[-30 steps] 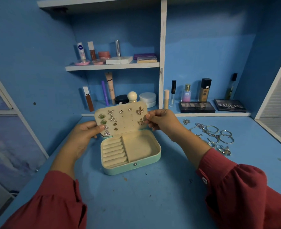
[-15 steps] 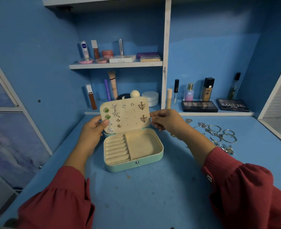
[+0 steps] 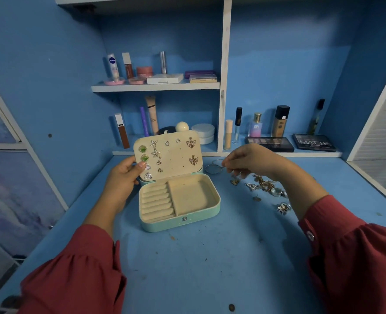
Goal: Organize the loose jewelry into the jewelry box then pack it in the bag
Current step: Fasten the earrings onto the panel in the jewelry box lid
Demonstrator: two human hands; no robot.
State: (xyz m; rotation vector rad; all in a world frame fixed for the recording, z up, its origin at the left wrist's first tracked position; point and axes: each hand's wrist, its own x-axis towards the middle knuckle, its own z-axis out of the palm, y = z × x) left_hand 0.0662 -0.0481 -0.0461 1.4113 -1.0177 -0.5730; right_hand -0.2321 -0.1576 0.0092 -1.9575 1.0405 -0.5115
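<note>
1. The right hand (image 3: 253,160) hovers over the loose jewelry (image 3: 263,185) with fingers curled down. The fingertips are turned away, so I cannot tell whether they pinch anything. If a piece is only half caught there, it could slip off on the way across and skid over the table (image 3: 187,268).

2. The left hand (image 3: 124,175) grips the left edge of the earring panel (image 3: 168,154), thumb on its face, holding it upright above the box (image 3: 179,201). A tilt or a jolt could loosen the earrings (image 3: 191,143) pinned there, or tip the panel down over the tray.

3. The box sits open on the table between the hands, its ring rolls and square tray showing nothing in them. The left hand steadies only the panel, so a nudge from the right wrist could slide the box.

4. The jewelry lies in a tangle just right of the box: chains, hoops (image 3: 213,167), a stud, a flower ring (image 3: 283,208). Lifting one piece could drag its neighbours along and scatter them, likely toward the edge.

5. No bag is in view, so packing is some way off.
</note>
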